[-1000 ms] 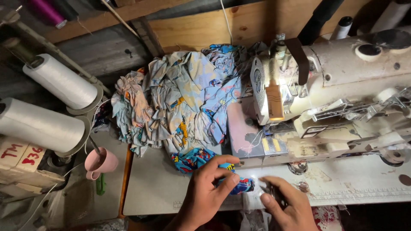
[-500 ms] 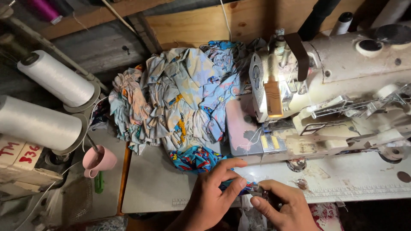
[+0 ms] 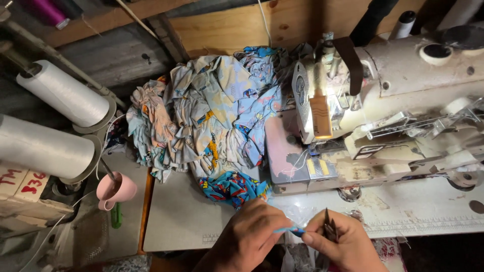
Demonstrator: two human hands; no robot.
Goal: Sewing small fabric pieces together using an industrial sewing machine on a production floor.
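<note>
Blue strip (image 3: 295, 230) of cloth is lying crosswise between the two hands at the table's (image 3: 181, 221) near edge, left hand (image 3: 252, 236) pinching its left end, right hand (image 3: 343, 244) gripping snips (image 3: 328, 229) against its other end.

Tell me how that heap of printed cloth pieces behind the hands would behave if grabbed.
The cloth heap looks crumpled and folded, so it is probably floppy and light. Its pieces lie loosely piled, so a grab would likely lift only some. Those by the sewing machine might snag.
</note>
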